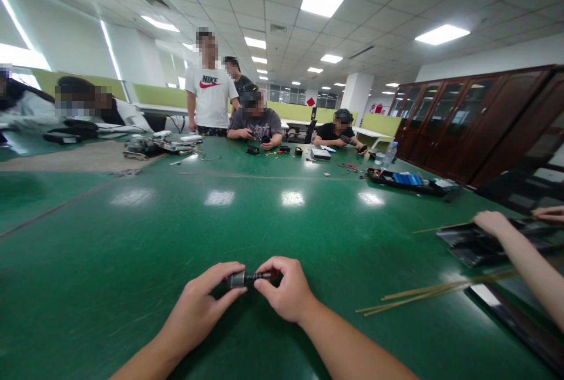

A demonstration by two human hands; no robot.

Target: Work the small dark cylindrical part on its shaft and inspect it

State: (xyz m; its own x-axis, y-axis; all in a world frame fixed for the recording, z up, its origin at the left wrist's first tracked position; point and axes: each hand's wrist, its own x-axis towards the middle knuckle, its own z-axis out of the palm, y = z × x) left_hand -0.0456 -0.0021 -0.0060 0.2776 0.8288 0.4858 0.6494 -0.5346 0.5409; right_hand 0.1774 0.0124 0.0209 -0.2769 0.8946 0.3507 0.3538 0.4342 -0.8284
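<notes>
Low in the head view, just above the green table, a small dark metal cylinder with a thin, ridged shaft (pixel 238 279) is held lengthwise between my hands. My left hand (pixel 200 301) grips the thick cylindrical end between thumb and fingers. At the other end, the thumb and curled fingers of my right hand (pixel 286 292) pinch the narrow shaft. Part of the shaft's tip is hidden by those fingers. The exact kind of part is too small to tell.
The green table (pixel 176 221) stretches ahead. On the right lie thin brown rods (pixel 396 303) and a dark tray (pixel 467 242), with another person's hand (pixel 491 222) on it. Farther back are a black case (pixel 405 180), a bottle (pixel 390 154), electronics (pixel 145 146) and several people.
</notes>
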